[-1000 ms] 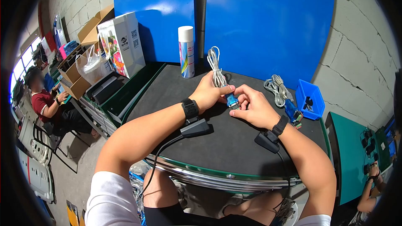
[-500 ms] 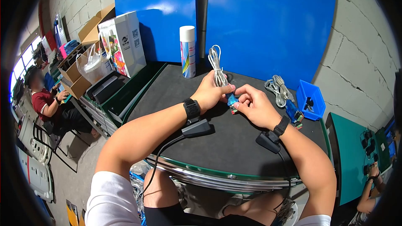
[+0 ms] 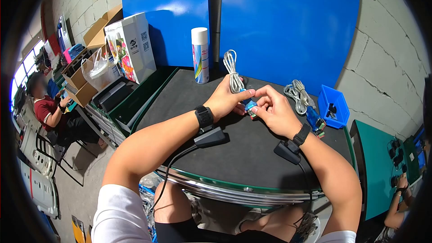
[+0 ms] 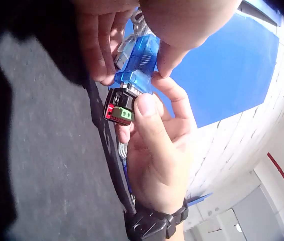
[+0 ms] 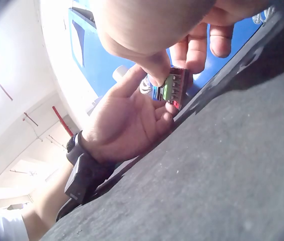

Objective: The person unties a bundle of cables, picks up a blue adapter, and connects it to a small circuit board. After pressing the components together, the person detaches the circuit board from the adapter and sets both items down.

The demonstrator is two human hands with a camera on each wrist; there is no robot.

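My left hand (image 3: 225,99) grips a clear blue cable connector (image 4: 144,57), thumb and fingers on either side of its housing. Bundled grey cable (image 3: 233,74) rises from behind that hand in a loop. At the connector's other end is a small terminal block (image 4: 123,114), green with a red and black board. My right hand (image 3: 276,112) pinches around this end, its thumb beside the block and its index fingertip near the left thumb. The right wrist view shows the green terminals (image 5: 169,89) close under the fingers, above the dark mat (image 5: 232,165).
A second blue connector (image 3: 313,117) with coiled cable (image 3: 297,92) lies right of my hands. Beside it stands a blue bin (image 3: 330,92) with small black parts. A white-capped spray can (image 3: 200,58) stands at the back. Another person (image 3: 49,108) sits far left.
The connector's end showed dark a second ago; its green and red face then came into view. My right thumb has moved up a little along it. The left hand keeps its grip.
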